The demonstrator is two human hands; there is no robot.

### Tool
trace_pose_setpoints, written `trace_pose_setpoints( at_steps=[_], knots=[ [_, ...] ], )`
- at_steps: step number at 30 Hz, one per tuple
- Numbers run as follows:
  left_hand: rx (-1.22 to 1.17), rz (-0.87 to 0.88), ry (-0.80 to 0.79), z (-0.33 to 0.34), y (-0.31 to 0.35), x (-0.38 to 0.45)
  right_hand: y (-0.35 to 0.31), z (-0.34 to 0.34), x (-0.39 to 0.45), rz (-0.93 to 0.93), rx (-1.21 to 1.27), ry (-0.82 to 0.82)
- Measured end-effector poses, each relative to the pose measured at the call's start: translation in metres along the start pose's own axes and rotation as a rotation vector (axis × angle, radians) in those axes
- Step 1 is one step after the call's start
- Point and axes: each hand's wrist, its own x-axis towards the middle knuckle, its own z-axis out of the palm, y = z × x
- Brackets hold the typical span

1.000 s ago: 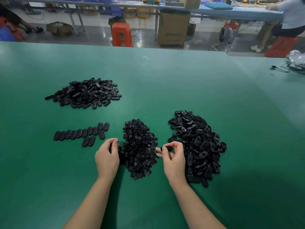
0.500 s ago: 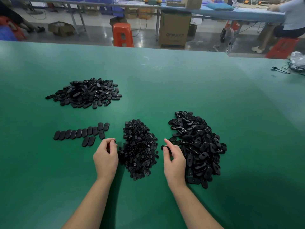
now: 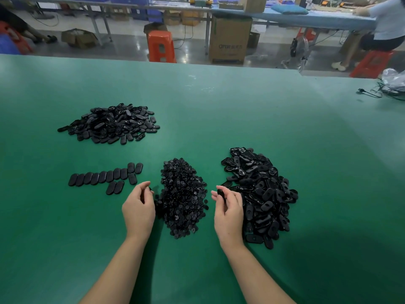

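Right hand [image 3: 229, 212] pinches one black oval shell [image 3: 221, 194], held between the shell pile [image 3: 260, 194] and the small-parts pile [image 3: 183, 196]. Left hand [image 3: 138, 207] — fingertips closed on a small black part [image 3: 150, 189] just left of the small-parts pile. All loose on the green table [image 3: 241, 110] — row of ovals [image 3: 105, 177] further left.

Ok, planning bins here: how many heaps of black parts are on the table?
3: far-left heap; middle heap between left hand and right hand; right heap beside the right hand. None looks hidden.
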Motion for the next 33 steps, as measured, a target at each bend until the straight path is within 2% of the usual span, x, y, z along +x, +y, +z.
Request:
trace_pose_setpoints(
  at_steps=[11,14,17,20,24,28,33],
  knots=[
    [-0.024,0.02,0.013,-0.002,0.005,0.0,0.0,0.0,0.0,0.148,0.084,-0.028],
    [0.067,0.117,0.02,-0.003,0.007,-0.002,0.0,0.001,0.0,0.166,0.08,-0.057],
    [0.156,0.253,-0.054,0.001,0.015,-0.01,0.001,0.003,0.001,0.182,0.07,-0.069],
    [0.099,0.32,-0.139,0.014,0.037,-0.025,0.001,0.004,0.002,0.185,0.081,-0.055],
    [-0.065,0.101,-0.272,0.04,0.067,-0.04,0.001,0.004,0.004,0.195,0.085,-0.039],
    [-0.07,-0.026,-0.417,0.059,0.075,-0.044,0.003,0.002,0.004,0.151,-0.028,-0.031],
    [-0.059,-0.093,-0.425,0.068,0.073,-0.043,0.005,0.002,0.005,0.146,-0.064,-0.011]
  ],
)
